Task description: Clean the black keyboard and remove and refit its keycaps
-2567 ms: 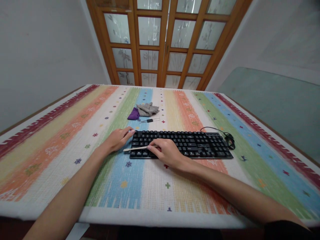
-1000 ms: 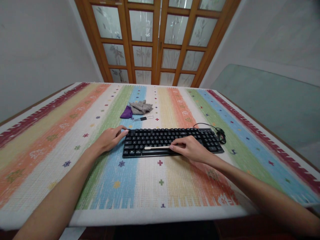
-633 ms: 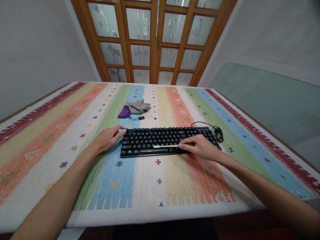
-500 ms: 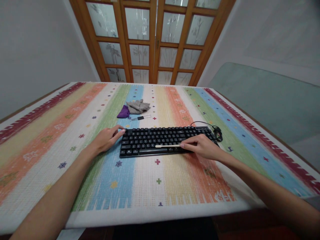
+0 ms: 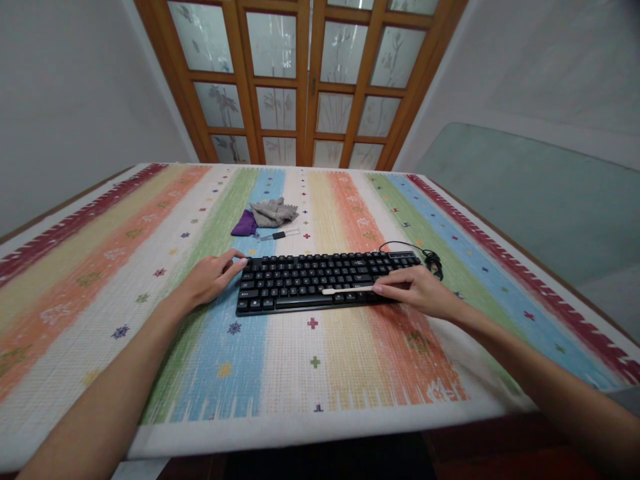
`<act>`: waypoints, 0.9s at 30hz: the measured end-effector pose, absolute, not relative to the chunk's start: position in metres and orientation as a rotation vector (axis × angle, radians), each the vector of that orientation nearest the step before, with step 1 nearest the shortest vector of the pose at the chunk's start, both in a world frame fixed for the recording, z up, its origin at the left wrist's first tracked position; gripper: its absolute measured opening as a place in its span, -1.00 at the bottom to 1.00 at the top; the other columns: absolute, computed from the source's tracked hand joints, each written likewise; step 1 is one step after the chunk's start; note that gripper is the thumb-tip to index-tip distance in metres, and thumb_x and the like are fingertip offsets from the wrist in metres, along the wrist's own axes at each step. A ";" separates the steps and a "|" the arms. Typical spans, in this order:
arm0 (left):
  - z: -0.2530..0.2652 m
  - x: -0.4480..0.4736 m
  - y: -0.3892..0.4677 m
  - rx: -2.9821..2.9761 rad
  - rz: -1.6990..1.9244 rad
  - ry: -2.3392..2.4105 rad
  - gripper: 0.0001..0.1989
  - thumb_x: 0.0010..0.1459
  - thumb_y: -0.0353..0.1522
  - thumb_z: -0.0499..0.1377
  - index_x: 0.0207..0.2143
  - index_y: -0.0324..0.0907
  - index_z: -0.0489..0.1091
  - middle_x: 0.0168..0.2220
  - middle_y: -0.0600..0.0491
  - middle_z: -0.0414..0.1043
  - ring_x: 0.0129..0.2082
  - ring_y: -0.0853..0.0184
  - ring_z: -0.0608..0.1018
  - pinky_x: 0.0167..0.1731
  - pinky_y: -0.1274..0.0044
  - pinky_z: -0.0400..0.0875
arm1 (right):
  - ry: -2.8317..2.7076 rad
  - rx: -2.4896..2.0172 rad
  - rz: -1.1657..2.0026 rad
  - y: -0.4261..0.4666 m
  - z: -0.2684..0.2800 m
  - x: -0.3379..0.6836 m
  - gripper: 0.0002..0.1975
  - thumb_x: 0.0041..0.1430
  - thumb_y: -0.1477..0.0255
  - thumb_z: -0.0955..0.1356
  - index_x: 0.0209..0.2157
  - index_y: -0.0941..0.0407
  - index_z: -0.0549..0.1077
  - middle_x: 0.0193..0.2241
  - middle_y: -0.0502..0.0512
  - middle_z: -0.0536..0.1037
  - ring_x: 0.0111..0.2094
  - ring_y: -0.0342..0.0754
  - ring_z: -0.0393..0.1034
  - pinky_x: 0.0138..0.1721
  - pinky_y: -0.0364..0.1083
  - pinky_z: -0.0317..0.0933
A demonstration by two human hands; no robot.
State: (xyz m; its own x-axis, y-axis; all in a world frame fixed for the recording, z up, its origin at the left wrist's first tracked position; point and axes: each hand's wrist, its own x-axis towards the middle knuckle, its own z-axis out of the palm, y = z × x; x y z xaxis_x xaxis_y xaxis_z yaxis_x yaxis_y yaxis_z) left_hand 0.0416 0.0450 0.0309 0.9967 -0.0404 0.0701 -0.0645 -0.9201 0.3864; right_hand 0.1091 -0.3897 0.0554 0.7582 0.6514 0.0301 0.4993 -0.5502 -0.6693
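Note:
The black keyboard [image 5: 305,301] lies flat on the striped tablecloth in front of me. My left hand [image 5: 213,277] grips its upper left corner, thumb and fingers closed at the edge. Over the lower rows of keys, my right hand [image 5: 413,290] pinches a slim cream toothbrush [image 5: 347,290] by one end. Its slightly wider head points left, at the keys above the space bar. Whether the head presses on the keys or hovers just over them I cannot tell.
Behind the keyboard lie a crumpled grey cloth [image 5: 274,213], a purple cloth [image 5: 245,224] and a small wire keycap puller [image 5: 279,235] with a black middle. A coiled cable [image 5: 434,265] sits at the keyboard's back right. The tablecloth [image 5: 295,373] ends at the near edge.
My right hand has slid the toothbrush a little to the right along the keys. My left hand keeps its place at the keyboard's corner.

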 end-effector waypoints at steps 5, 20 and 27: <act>0.029 0.042 0.046 2.742 0.083 -0.070 -0.38 0.29 0.06 -0.18 -0.04 -0.16 0.43 -0.34 -0.04 0.60 -0.30 0.10 0.61 -0.18 0.37 0.40 | -0.832 -2.314 0.314 -0.401 0.052 0.112 -0.61 0.24 0.10 0.35 -0.29 0.09 0.70 -0.41 0.09 0.67 -0.46 -0.06 0.45 -0.42 -0.09 0.22; 0.029 0.043 0.046 2.747 0.071 -0.056 -0.39 0.28 0.05 -0.18 -0.04 -0.16 0.42 -0.35 -0.02 0.59 -0.32 0.11 0.60 -0.18 0.38 0.37 | -0.672 -2.419 0.222 -0.439 0.055 0.113 -0.58 0.16 0.05 0.37 -0.31 0.08 0.72 -0.37 0.13 0.71 -0.41 0.03 0.54 -0.38 -0.06 0.32; 0.027 0.043 0.046 2.741 0.082 -0.056 -0.39 0.27 0.07 -0.17 -0.05 -0.14 0.42 -0.32 -0.02 0.61 -0.29 0.11 0.61 -0.19 0.39 0.38 | -0.587 -2.461 0.229 -0.458 0.055 0.119 -0.48 0.11 -0.05 0.38 -0.30 0.11 0.72 -0.44 0.15 0.68 -0.47 0.00 0.47 -0.44 -0.08 0.24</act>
State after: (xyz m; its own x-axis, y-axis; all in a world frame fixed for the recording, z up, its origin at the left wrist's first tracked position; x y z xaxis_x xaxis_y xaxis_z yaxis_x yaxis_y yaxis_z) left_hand 0.0434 0.0463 0.0274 0.9975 -0.0274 0.0656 -0.0508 -0.9206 0.3872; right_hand 0.1189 -0.4579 0.0549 0.8877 0.4596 -0.0282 0.3578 -0.7270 -0.5861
